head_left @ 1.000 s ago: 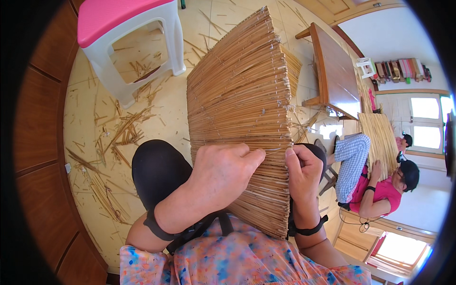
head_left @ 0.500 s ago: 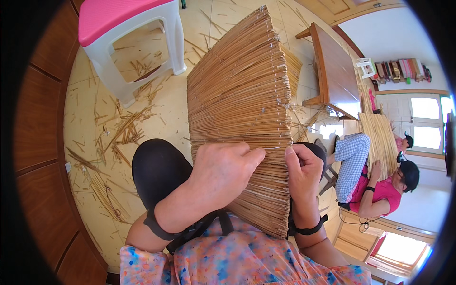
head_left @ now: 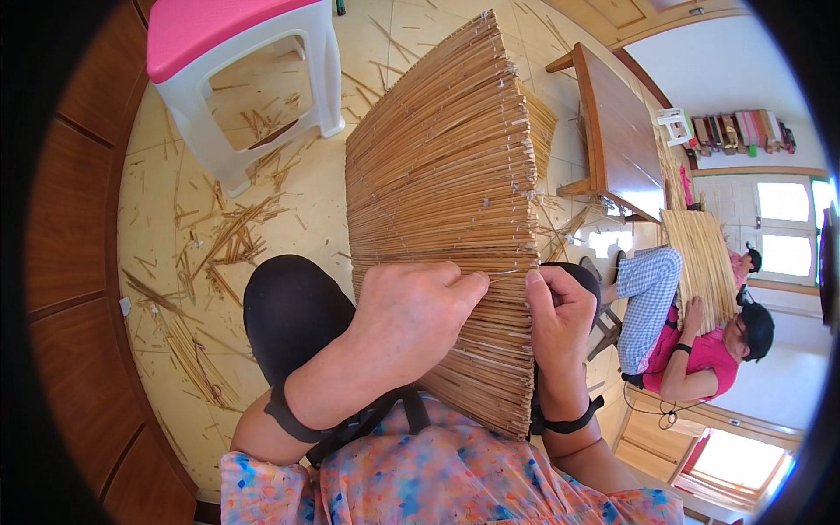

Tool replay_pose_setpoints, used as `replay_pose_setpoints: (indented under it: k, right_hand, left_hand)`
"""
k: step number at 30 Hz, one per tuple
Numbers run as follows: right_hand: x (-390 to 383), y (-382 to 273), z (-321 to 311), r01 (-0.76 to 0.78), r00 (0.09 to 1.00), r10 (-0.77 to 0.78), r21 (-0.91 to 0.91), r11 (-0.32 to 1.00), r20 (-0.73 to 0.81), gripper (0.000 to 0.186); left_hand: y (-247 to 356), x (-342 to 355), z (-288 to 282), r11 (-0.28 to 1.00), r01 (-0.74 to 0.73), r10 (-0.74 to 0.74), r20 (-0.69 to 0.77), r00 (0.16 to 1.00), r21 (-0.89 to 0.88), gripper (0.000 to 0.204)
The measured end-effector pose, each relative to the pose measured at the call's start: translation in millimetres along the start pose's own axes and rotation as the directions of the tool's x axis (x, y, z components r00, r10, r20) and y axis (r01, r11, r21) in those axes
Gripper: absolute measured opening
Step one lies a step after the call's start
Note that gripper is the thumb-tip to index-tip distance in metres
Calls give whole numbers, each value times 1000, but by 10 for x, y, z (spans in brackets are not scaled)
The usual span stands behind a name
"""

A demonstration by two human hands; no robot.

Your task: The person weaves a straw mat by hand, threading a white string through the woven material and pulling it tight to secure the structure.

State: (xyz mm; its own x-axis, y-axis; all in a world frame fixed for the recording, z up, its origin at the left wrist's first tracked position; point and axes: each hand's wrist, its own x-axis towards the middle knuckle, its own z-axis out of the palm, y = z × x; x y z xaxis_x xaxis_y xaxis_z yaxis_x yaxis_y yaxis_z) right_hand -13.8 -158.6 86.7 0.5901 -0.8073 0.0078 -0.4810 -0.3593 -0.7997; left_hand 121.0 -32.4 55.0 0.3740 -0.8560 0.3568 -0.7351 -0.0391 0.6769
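Note:
A mat of thin brown reeds (head_left: pixel 437 192), bound along its right edge with whitish thread, slopes across my lap and rises away from me. Over its near part lies my left hand (head_left: pixel 407 311), closed, with forefinger and thumb pinched on a short pale thread (head_left: pixel 504 273). That thread runs toward the mat's right edge. There my right hand (head_left: pixel 562 317) is closed on the edge, its thumb on top and the thread's end close to the thumb tip. The other right fingers are partly hidden.
A white stool with a pink seat (head_left: pixel 236 22) stands at the far left. Cut reed scraps (head_left: pixel 232 236) litter the tiled floor. Beyond the mat is a low wooden table (head_left: pixel 617 131). At the right, a seated person in pink (head_left: pixel 700 359) handles another reed mat (head_left: pixel 696 262).

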Motion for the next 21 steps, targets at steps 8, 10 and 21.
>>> replay_pose_setpoints:
  k: [8, 10, 21]
  right_hand:
    - [-9, 13, -6, -3, 1000, 3, -19, 1000, 2, 13]
    - [-18, 11, 1, 10, 1000, -10, -15, 1000, -9, 13]
    - [-64, -70, 92, 173, 985, -172, -22, 985, 10, 12]
  left_hand:
    - [27, -4, -26, 1000, 4, -4, 13, 1000, 3, 16]
    - [53, -8, -30, 1000, 2, -2, 28, 1000, 15, 20]
    - [197, 19, -220, 980, 0, -16, 74, 997, 199, 21]
